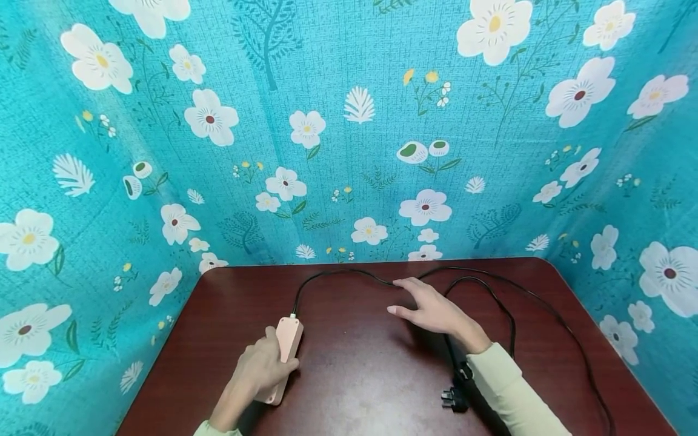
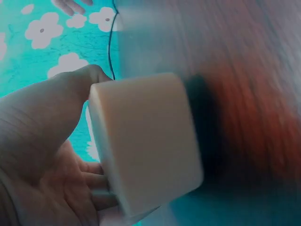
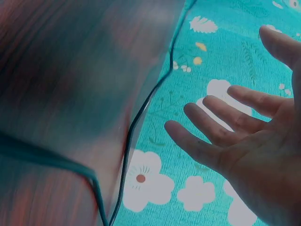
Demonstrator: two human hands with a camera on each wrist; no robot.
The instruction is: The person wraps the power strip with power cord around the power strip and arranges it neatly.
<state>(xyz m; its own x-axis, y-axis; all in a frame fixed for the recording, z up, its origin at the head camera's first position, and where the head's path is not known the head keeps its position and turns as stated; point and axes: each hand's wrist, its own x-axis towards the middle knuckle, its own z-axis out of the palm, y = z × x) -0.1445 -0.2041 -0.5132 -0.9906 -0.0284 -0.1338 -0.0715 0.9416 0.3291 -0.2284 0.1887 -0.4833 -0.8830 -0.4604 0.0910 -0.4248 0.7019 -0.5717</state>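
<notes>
My left hand point(image 1: 260, 366) grips a long pale pink power strip point(image 1: 289, 339) from the side, its thumb and fingers round the body; small screws show at its corners. In the left wrist view, the blank near end of the power strip point(image 2: 150, 141) fills the middle. A black cord point(image 1: 327, 272) leaves its far end and runs along the table's back. My right hand point(image 1: 436, 309) hovers near this cord with fingers spread and nothing held; the right wrist view shows the palm of the right hand point(image 3: 254, 141) apart from the cord point(image 3: 128, 150).
On the dark red-brown table point(image 1: 349, 363), a black plug point(image 1: 454, 399) lies below my right forearm. Loops of cord spread over the right side. Blue flowered cloth point(image 1: 338, 151) hangs behind the table and on both sides.
</notes>
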